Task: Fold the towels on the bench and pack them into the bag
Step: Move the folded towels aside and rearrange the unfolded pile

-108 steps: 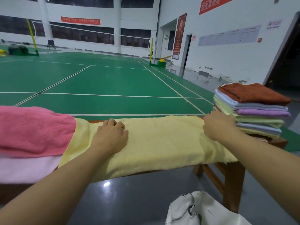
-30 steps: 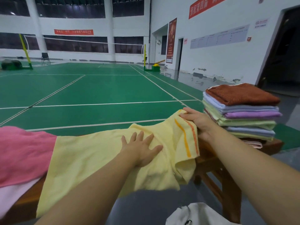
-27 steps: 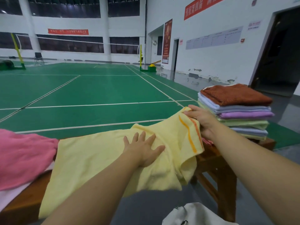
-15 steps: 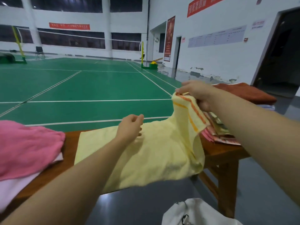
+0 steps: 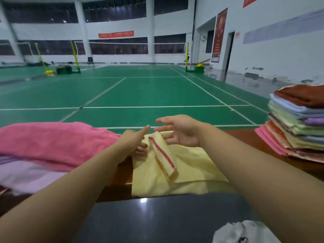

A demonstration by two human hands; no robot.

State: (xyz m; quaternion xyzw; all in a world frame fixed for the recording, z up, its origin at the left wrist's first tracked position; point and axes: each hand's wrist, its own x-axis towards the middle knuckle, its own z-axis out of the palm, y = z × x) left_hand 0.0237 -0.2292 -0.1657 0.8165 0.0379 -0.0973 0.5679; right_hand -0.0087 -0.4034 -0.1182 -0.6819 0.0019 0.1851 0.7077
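Both my hands hang over the folded yellow towel [image 5: 184, 169] with nothing gripped: my left hand [image 5: 133, 139] has its index finger stretched forward and its other fingers loosely bent, touching the towel's left edge, and my right hand [image 5: 180, 132] is spread, palm turned toward the left one, just above the cloth. Between the two hands a flap of the towel with a red stitched stripe [image 5: 162, 152] lies doubled back on top. Under them the towel rests on the wooden bench [image 5: 122, 188], its near edge draped over the front. Left of my left hand, a pink towel [image 5: 52, 141] sits heaped on paler pink and lilac cloth [image 5: 26, 174]. Well off to the right of my right hand stands a stack of folded towels [image 5: 298, 123], a brown one on top. Below my right forearm, a corner of the white bag [image 5: 245, 232] shows on the dark floor
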